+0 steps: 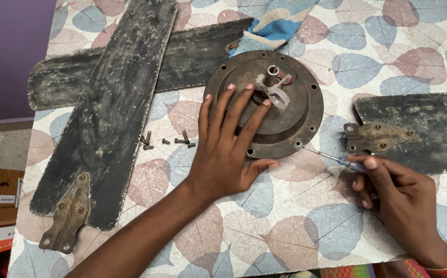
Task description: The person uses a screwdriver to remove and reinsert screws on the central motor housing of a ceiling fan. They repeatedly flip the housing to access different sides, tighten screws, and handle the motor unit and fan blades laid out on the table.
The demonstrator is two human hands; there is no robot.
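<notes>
While the left hand [227,154] lies flat with fingers spread on the round rusty motor housing [264,103] of a ceiling fan, pinning it to the leaf-print tablecloth [295,226], the right hand [393,198] is clenched around a small screwdriver [344,162] with a blue handle. Its thin shaft points at the lower right rim of the housing, tip just beside one of the rim holes, though I can't tell if it's actually seated in a screw from this angle. Looks to me like the unscrewing stage: two dirty blades [110,103] are already off and stacked crosswise on the left, a third blade [419,128] lies to the right with its bracket near the housing, and a few loose screws [166,140] sit between. Next move probably needs the tip lined up square and the housing held from spinning.
</notes>
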